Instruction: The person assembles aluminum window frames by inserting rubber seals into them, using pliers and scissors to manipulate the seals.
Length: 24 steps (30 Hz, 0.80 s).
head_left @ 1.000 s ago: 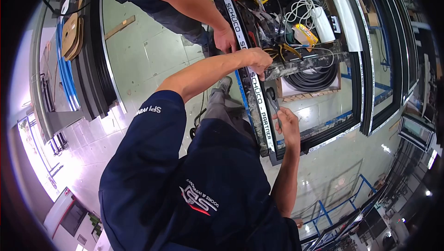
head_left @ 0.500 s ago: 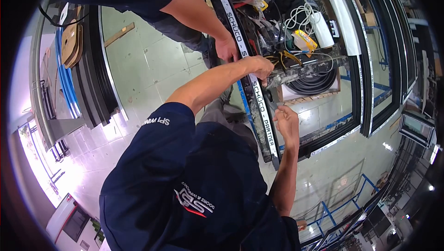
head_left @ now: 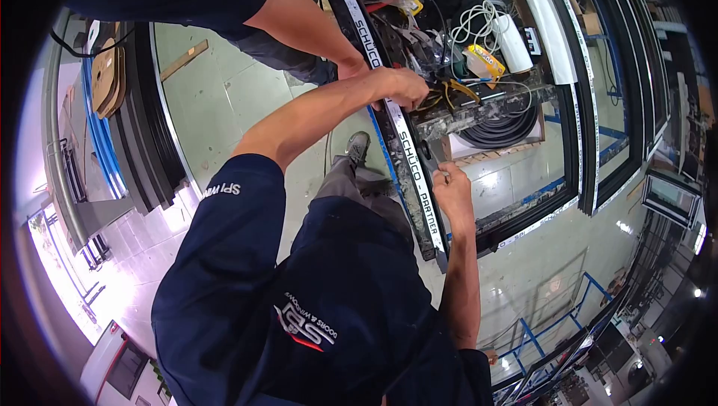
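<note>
Right hand: fingers closed on the handle of a dark tool, tool head just ahead of the hand, by the inner edge of the taped rail. I can't tell if it touches the rail. A second ago more handle showed; now the hand covers most of it and sits closer to the tool head. Left hand: ahead and left of the right one, curled over the same rail, fingers bent down; can't tell whether they pinch anything. It has shifted further up the rail, so more bare strip separates it from the SCHÜCO lettering. Under and behind my left forearm, a co-worker's hand at the rail; it was in plain view before, now mostly hidden. Just right of the left hand: yellow-handled pliers, unmoved, on the edge of a heap of tools. Beyond those, a yellow packet, white cable and white roll, all unchanged. Ahead and right of my right hand, a black coil sits in its cardboard box, same as before.
</note>
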Each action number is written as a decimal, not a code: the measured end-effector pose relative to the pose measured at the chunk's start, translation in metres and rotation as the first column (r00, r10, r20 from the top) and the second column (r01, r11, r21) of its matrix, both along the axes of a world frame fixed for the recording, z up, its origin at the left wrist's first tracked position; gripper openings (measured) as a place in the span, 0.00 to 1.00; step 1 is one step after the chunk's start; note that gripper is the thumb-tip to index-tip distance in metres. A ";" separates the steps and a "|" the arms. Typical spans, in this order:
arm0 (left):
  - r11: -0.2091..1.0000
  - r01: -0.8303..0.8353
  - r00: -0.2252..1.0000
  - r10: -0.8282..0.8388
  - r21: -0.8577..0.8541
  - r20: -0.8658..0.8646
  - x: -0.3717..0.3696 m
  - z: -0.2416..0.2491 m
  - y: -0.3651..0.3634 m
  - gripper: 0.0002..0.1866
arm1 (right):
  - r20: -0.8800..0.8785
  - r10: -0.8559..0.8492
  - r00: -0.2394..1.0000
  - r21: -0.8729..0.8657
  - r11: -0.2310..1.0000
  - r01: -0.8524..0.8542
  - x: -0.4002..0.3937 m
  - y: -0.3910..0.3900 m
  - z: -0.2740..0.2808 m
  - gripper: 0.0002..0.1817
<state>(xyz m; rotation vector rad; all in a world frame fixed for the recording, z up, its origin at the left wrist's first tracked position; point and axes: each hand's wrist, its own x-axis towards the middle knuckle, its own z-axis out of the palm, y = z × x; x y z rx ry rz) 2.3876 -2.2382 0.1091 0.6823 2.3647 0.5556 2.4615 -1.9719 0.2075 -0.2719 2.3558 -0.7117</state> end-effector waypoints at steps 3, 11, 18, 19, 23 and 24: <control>0.999 -0.013 0.999 0.015 0.030 -0.051 0.002 0.010 -0.007 0.09 | 0.015 -0.017 1.000 0.009 1.000 0.017 -0.003 0.001 -0.005 0.15; 0.999 0.034 0.978 -0.034 -0.004 -0.205 -0.003 -0.025 -0.011 0.12 | 0.081 -0.007 0.997 0.126 0.992 -0.003 -0.001 -0.001 -0.008 0.21; 0.989 0.101 0.990 -0.110 -0.108 -0.091 -0.011 0.025 -0.033 0.11 | 0.080 0.007 0.997 0.129 0.992 -0.017 0.000 -0.012 0.005 0.20; 0.990 0.112 0.991 -0.118 -0.082 -0.070 -0.013 0.026 -0.036 0.11 | 0.076 0.001 0.997 0.129 0.992 -0.011 -0.001 -0.012 0.005 0.20; 0.988 0.094 0.995 -0.096 0.124 0.007 -0.016 0.020 -0.037 0.11 | 0.055 0.002 0.998 0.096 0.995 -0.007 -0.002 -0.014 0.003 0.20; 0.985 0.129 0.991 -0.126 0.110 -0.035 -0.018 0.017 -0.035 0.11 | 0.073 -0.018 0.997 0.098 0.995 0.011 -0.004 -0.020 0.008 0.20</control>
